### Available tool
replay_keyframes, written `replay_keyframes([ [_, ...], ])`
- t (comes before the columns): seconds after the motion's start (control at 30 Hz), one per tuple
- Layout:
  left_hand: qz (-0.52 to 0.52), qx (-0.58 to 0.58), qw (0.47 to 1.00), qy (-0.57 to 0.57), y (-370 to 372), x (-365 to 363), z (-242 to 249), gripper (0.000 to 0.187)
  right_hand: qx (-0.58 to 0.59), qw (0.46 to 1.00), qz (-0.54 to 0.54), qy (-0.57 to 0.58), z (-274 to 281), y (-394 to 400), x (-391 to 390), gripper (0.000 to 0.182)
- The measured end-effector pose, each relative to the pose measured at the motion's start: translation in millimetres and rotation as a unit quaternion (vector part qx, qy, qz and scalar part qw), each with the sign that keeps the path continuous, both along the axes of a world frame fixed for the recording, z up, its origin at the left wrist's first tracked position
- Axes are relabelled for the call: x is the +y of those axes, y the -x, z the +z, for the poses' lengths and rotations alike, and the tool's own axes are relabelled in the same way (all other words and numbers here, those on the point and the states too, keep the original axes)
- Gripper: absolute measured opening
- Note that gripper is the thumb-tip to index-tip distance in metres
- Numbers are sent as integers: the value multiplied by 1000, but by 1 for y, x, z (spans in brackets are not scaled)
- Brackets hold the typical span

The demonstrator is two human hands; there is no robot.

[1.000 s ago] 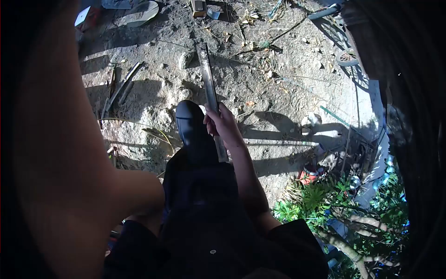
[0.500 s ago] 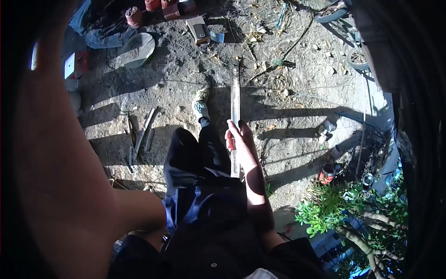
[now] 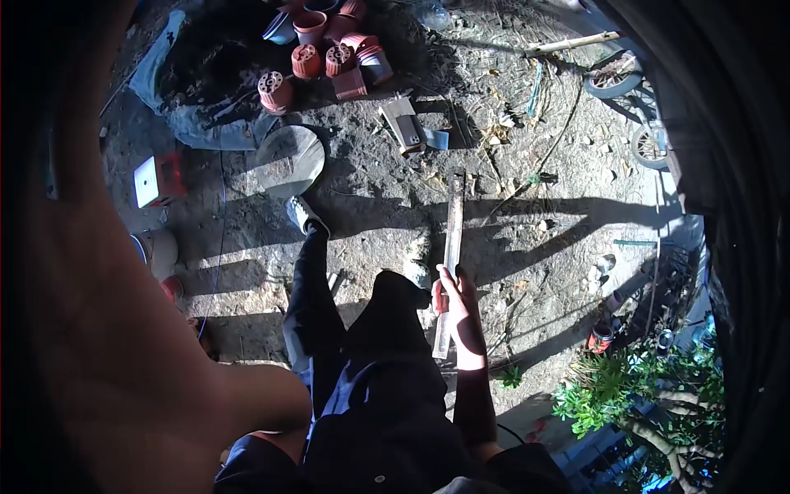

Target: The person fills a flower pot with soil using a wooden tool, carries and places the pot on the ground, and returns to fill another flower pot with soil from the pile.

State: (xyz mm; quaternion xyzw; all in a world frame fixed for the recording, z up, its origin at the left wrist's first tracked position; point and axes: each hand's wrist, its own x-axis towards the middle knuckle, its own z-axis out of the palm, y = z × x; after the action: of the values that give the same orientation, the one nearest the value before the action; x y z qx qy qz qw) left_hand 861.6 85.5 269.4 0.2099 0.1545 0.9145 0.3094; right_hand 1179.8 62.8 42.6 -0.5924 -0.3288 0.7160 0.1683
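Note:
My right hand (image 3: 461, 301) is closed around a long, narrow, flat bar (image 3: 454, 222), greyish and worn, that reaches forward and back past the fingers. Between the fingers and the bar a small red part (image 3: 441, 298) shows; its kind cannot be made out. The bare left arm (image 3: 148, 329) is bent up close beside the camera, and its hand lies outside the picture. Below, one shoe (image 3: 304, 214) is set forward near a round flat slab (image 3: 290, 161), while the other shoe (image 3: 417, 267) is partly behind my knee.
Several plant pots (image 3: 306, 62) lie at the top on bare earth. A cardboard box (image 3: 401, 123) with a phone pictured on it lies ahead. To the left is a red stool with a white top (image 3: 146, 183). Wheels (image 3: 613, 74) and a leafy bush (image 3: 625, 387) are on the right.
My view has moved forward and left, bringing more pots into sight. One leg has stepped out to the slab. The right hand keeps its grip on the bar, which now tilts slightly.

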Motion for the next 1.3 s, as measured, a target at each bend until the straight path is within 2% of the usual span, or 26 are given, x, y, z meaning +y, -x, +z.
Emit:
replay_keyframes([
  [0.1, 15, -6, 1000, 17, 93, -6, -14, 79, -23, 999, -17, 24, -37, 84, -2, 15],
  [0.2, 16, -2, 999, 29, 175, 1, -8, 79, -34, 999, 5, 26, -25, 186, 3, 15],
  [0.23, 16, -2, 999, 31, 199, 5, -4, 79, -37, 999, 6, 37, -18, 219, 6, 26],
  [0.43, -5, -15, 999, 34, 343, 30, -7, 78, 4, 998, 21, 64, -9, 371, 24, 26],
  [0.6, -36, -26, 999, 26, 470, 64, -40, 78, -18, 996, 0, 82, -39, 487, 53, 24],
  [0.7, -64, -39, 996, 41, 553, 93, -67, 78, 10, 998, -33, 58, -63, 556, 66, 22],
  [0.77, -84, -42, 995, 46, 614, 116, -85, 78, -61, 993, -34, 92, -78, 607, 79, 19],
  [0.9, -88, -61, 992, 63, 711, 145, -116, 77, -51, 992, -33, 108, -125, 701, 100, 17],
  [0.93, -51, 183, 956, 225, 741, 143, -141, 73, -47, 991, -44, 113, -138, 723, 102, 28],
  [0.97, -9, 414, 835, 362, 772, 135, -175, 70, -24, 991, -61, 117, -150, 743, 105, 28],
  [1.03, 2, 433, 784, 445, 805, 130, -220, 72, -23, 986, -81, 146, -180, 777, 109, 20],
  [1.07, 37, 409, 781, 470, 809, 130, -240, 67, -31, 988, -79, 132, -190, 795, 114, 21],
  [1.17, -45, 377, 736, 560, 841, 123, -285, 70, -89, 980, -101, 147, -217, 846, 136, 23],
  [1.23, -96, 349, 715, 599, 866, 119, -321, 69, -50, 983, -126, 121, -251, 867, 147, 32],
  [1.3, -152, 318, 693, 630, 891, 114, -364, 67, -68, 980, -150, 116, -284, 885, 160, 27],
])
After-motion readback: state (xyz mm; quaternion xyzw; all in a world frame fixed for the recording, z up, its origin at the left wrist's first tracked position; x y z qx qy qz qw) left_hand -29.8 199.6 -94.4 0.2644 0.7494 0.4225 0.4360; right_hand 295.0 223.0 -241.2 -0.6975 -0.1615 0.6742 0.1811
